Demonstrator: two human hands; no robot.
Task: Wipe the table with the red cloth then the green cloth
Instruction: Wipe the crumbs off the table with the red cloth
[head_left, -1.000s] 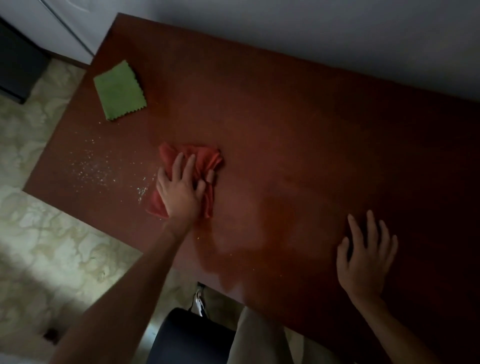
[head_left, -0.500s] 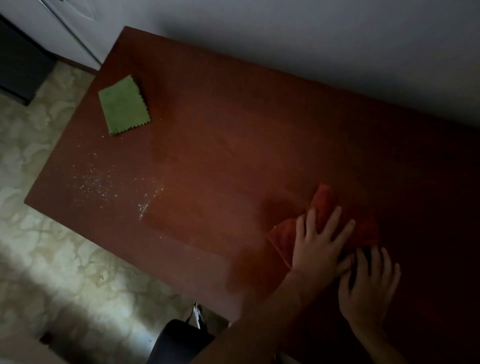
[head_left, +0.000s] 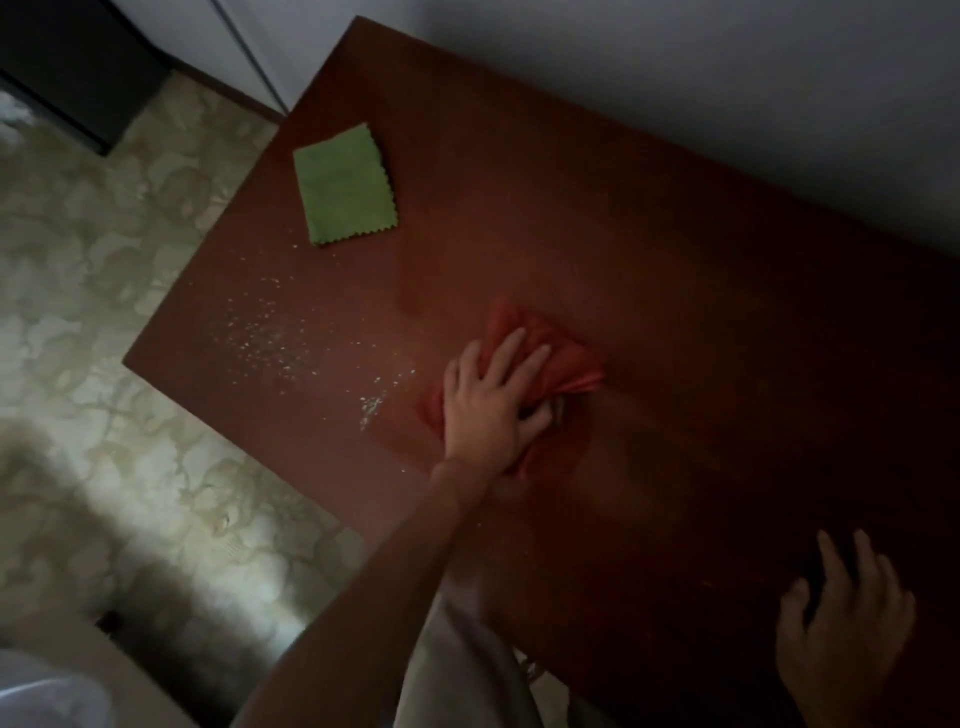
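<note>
1. Head view: the table (head_left: 649, 249) is filling most of the frame, its dark wood running from 11 o'clock to 4 o'clock against a pale wall (head_left: 727, 78).
2. The left hand (head_left: 493, 402) is pressing flat on the red cloth (head_left: 566, 364) near table centre, fingers straight and slightly spread, pointing toward 1 o'clock.
3. The red cloth is lying bunched, sticking out past the fingers at 1 to 3 o'clock and past the palm at 6 o'clock.
4. The right hand (head_left: 844, 639) is resting palm-down on the table at 4 o'clock, fingers straight and apart, holding nothing.
5. The green cloth (head_left: 345, 184) is lying flat at 11 o'clock, near the far left corner, well apart from both hands.
6. Pale crumbs (head_left: 270, 338) are lying at 9 o'clock of the left hand, between it and the table's left edge.
7. Patterned floor (head_left: 104, 312) is showing to the left.
</note>
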